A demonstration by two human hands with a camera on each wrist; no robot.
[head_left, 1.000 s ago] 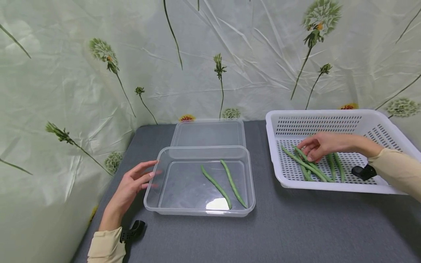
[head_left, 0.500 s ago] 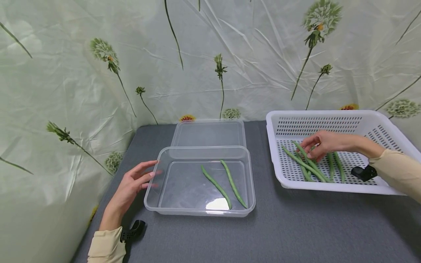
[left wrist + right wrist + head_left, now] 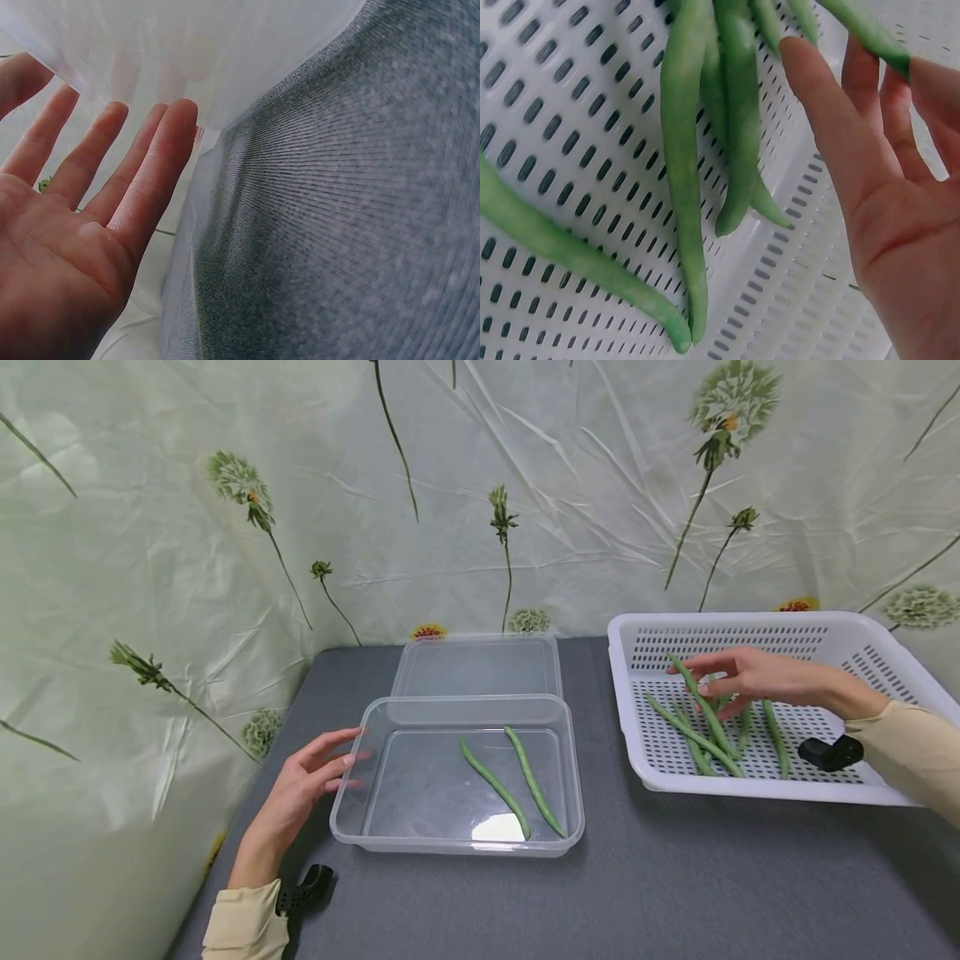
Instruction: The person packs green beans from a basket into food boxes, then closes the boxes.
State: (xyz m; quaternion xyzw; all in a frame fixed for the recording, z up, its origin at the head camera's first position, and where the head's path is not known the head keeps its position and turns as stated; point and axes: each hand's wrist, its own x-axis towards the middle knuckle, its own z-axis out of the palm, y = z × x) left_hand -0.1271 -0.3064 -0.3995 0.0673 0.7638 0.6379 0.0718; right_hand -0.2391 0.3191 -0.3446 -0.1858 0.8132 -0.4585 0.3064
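In the head view, my right hand (image 3: 783,678) is over the white perforated basket (image 3: 757,787) and pinches a green bean (image 3: 692,687) between thumb and fingers. That bean's far end is tipped up, and its lower part overlaps others in the basket. In the right wrist view, the pinched bean crosses the top right corner, with several loose green beans (image 3: 682,142) below. My left hand (image 3: 288,797) has its fingers extended against the left wall of a clear plastic container (image 3: 457,845). Two green beans (image 3: 495,787) lie slanted inside it. The left palm (image 3: 60,255) holds nothing.
A clear flat lid (image 3: 480,665) lies behind the container. Everything stands on a grey cloth-covered table (image 3: 600,893). A flower-printed sheet (image 3: 442,560) hangs behind and at the left. Black wrist devices (image 3: 831,753) are worn at both sleeves.
My right hand has risen slightly, lifting and tilting the upper end of one green bean from the pile; other beans shifted. My left hand and the container have stayed put.
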